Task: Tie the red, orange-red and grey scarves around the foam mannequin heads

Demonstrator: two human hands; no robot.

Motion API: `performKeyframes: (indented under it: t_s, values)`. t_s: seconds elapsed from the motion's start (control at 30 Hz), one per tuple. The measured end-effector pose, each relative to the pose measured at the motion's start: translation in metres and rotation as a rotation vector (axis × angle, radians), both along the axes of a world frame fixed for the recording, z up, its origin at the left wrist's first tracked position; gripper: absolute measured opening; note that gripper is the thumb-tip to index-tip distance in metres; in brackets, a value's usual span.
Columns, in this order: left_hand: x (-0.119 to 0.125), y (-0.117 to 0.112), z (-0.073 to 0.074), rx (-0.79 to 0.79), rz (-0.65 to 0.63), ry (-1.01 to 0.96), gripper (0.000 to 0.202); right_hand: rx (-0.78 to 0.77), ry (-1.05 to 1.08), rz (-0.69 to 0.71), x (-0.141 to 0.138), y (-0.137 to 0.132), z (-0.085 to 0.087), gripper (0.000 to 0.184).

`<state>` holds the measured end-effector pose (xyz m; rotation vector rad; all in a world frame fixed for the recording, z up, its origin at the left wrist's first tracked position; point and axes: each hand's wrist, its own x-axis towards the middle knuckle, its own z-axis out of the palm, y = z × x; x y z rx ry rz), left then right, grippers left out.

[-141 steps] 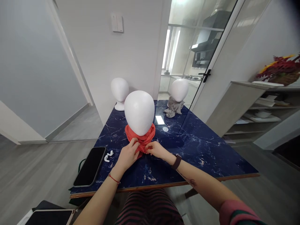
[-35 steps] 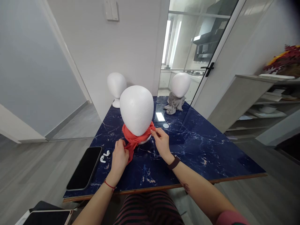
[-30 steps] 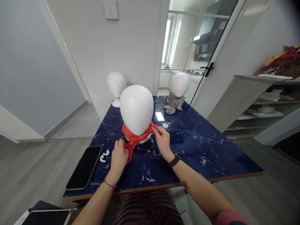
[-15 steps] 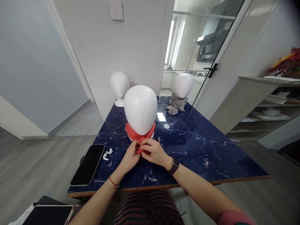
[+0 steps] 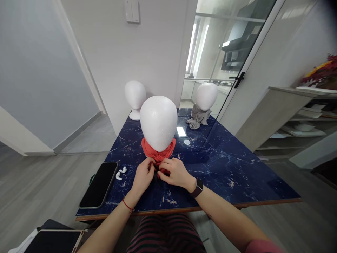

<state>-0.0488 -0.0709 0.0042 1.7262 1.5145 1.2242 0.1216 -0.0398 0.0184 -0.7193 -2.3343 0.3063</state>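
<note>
Home dining area: marble-look table (image 5: 223, 168), kitchen w/ range hood (image 5: 234, 45) behind glass door (image 5: 223, 63).

left: phone (image 5: 99, 184), earbuds (image 5: 120, 173) block | ahead: foam head (image 5: 158, 122) | right: tabletop (image 5: 231, 175) free

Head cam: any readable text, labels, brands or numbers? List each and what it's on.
No text can be read anywhere in this view.
The phone: screen dark, no marking shows.
The tablet: screen dark, no marking shows.
The watch: face dark, too small to tell more.
The wall switch: plain white, no label.
The red scarf, pinched by the left hand and right hand: no print visible.
</note>
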Motion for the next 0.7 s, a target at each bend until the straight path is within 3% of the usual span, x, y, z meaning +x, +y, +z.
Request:
performKeyframes:
  t_s: [0.07, 0.2, 0.3, 0.5, 0.7]
  values:
    - [-0.002, -0.002, 0.003, 0.029, 0.091, 0.037, 0.015, -0.023, 0.155, -0.039, 0.003, -0.002, 0.002, 0.015]
    - [-0.004, -0.005, 0.007, 0.049, 0.209, 0.051, 0.016, -0.092, 0.527, -0.269, 0.008, 0.000, 0.003, 0.024]
    - [-0.005, -0.004, 0.007, 0.049, 0.245, 0.050, 0.015, -0.198, 0.641, -0.385, 0.008, 0.005, 0.001, 0.023]
    - [-0.006, 0.000, 0.004, 0.120, 0.274, 0.052, 0.016, -0.265, 0.604, -0.382, 0.004, 0.009, 0.002, 0.020]
    - [-0.004, 0.000, 0.005, 0.181, 0.176, 0.079, 0.025, -0.282, 0.495, -0.307, -0.002, 0.010, 0.000, 0.016]
